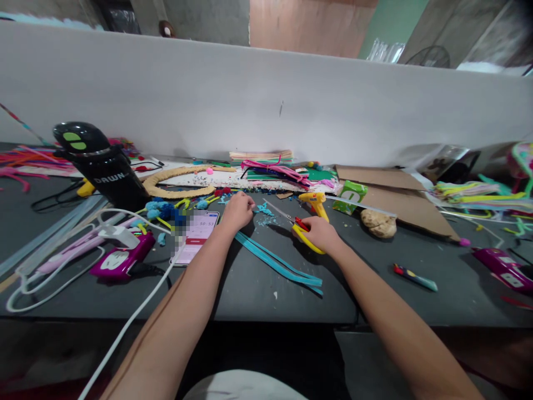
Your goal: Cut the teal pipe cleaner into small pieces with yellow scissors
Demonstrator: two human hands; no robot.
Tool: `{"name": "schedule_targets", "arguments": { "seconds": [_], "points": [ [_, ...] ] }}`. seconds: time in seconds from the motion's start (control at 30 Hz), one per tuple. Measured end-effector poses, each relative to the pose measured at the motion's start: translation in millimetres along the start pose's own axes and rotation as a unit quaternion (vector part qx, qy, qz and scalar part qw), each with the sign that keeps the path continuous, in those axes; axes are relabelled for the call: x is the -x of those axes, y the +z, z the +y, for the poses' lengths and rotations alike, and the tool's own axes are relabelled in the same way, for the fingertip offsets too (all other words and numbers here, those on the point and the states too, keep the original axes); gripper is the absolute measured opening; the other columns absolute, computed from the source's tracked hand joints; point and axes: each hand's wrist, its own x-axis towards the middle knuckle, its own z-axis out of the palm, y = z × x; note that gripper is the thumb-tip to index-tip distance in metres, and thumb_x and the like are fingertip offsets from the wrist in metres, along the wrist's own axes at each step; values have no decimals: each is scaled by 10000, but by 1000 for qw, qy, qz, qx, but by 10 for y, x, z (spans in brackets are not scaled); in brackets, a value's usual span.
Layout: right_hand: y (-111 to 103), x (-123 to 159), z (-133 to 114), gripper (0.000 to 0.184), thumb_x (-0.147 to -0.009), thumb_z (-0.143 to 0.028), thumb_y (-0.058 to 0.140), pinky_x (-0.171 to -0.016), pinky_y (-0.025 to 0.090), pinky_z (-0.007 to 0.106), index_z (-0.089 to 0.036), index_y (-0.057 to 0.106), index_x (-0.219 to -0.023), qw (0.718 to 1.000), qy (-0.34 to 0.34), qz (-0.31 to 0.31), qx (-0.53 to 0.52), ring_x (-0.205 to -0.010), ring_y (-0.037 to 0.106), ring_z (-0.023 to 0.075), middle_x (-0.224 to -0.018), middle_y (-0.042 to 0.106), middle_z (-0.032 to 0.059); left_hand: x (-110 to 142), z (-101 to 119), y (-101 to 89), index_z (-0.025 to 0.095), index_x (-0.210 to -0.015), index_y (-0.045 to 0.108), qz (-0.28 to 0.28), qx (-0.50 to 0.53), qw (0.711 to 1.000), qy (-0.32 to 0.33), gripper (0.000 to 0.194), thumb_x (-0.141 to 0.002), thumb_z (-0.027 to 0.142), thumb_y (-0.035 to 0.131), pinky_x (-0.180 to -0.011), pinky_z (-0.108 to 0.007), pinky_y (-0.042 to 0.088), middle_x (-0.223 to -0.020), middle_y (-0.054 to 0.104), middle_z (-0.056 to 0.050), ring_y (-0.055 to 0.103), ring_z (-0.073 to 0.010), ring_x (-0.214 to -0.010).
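Observation:
My right hand point(320, 234) grips a pair of scissors point(307, 239) by its yellow and red handles. The blades point up and left toward my left hand. Turned away from the camera, my left hand point(239, 212) has its fingers curled together; whatever they hold, if anything, is hidden. Just right of it lie small turquoise fuzzy clippings point(265, 210), below the scissor tips. A bundle of turquoise pipe cleaners point(277, 262) stretches across the desk from beside my left wrist toward the lower right.
A phone point(197, 236) lies left of my left forearm, near a black bottle point(106, 172). Beyond my right hand are a yellow glue gun point(315, 201), a green packet point(350, 197) and a stone-like lump point(378, 223). A white cable point(137, 311) runs over the desk's front edge.

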Motion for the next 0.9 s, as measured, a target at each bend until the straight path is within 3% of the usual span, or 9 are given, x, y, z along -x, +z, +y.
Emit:
{"name": "schedule_targets", "arguments": {
  "seconds": [0.23,0.47,0.7,0.8,0.9],
  "points": [
    [8,8,0,387,-796,-577,559,-531,280,234,-224,717,-791,1000,-8,5,3,-679,574,152,-758,687,29,-25,-41,-21,194,-962,728,-14,25,1000,-7,217,-849,267,558,-946,-355,445,-1056,604,-99,569,-230,-1035],
    [30,1,18,383,-802,-574,556,-526,271,242,-226,712,-779,1000,-17,7,12,-673,569,155,-753,683,29,-1,37,-14,259,-920,745,-43,-36,998,10,189,-819,366,627,-904,-380,425,-1083,596,-85,523,-269,-1068],
    [15,10,-1,385,-803,-570,557,-531,272,240,-218,712,-781,1000,-13,4,14,-679,566,156,-764,686,37,12,67,-39,232,-865,718,-35,-61,997,-2,150,-835,297,586,-891,-411,407,-1086,615,-100,518,-289,-1070],
    [4,13,0,378,-800,-568,556,-528,272,240,-221,707,-777,1000,-13,3,9,-668,559,150,-751,680,28,-14,47,-93,194,-837,677,-3,16,1000,-24,134,-839,251,555,-840,-374,427,-993,638,-96,557,-250,-969],
    [2,6,5,384,-795,-581,553,-527,271,240,-229,704,-779,1000,-9,1,3,-654,557,146,-738,674,19,-35,45,-169,162,-878,639,40,206,975,-68,142,-847,243,528,-715,-302,447,-817,639,-55,567,-170,-752]
  ]
}}
